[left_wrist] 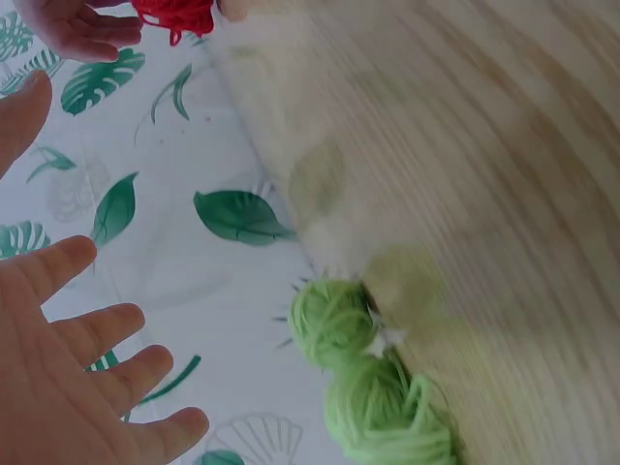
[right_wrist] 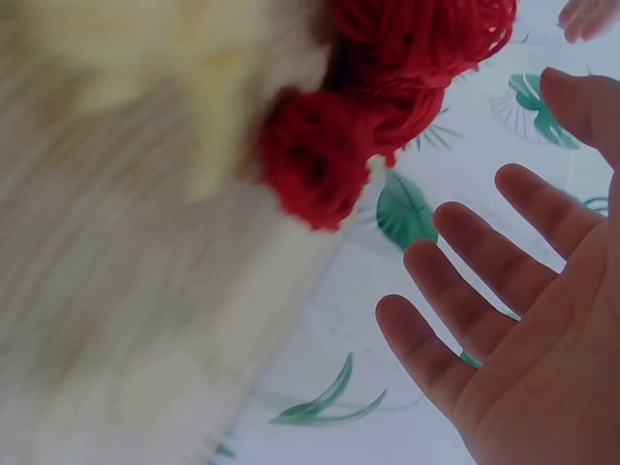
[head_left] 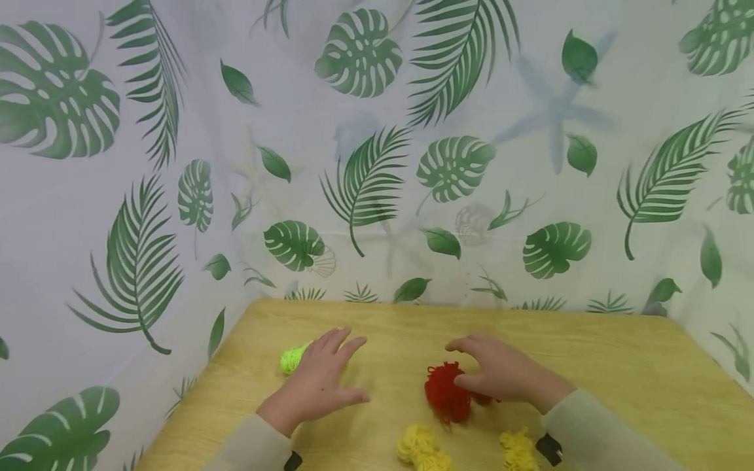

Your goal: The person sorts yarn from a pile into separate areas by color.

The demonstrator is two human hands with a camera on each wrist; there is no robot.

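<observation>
You're working on a wooden table (head_left: pixel 618 366), hemmed in by a leaf-print curtain (head_left: pixel 377 163). Both hands look to be mid-reach with nothing grasped. Your left hand (head_left: pixel 321 386) hovers fingers spread, with the lime-green yarn bundle (head_left: pixel 292 358) peeking out at its 11 o'clock. Your right hand (head_left: pixel 501 376) is loose too, with the red yarn bundle (head_left: pixel 448 392) at its 8 o'clock, maybe brushing the thumb, hard to tell. I'd say next up is closing fingers around each. Count: one green, one red, plus two yellow yarn bundles (head_left: pixel 421 450) at the near edge.
</observation>
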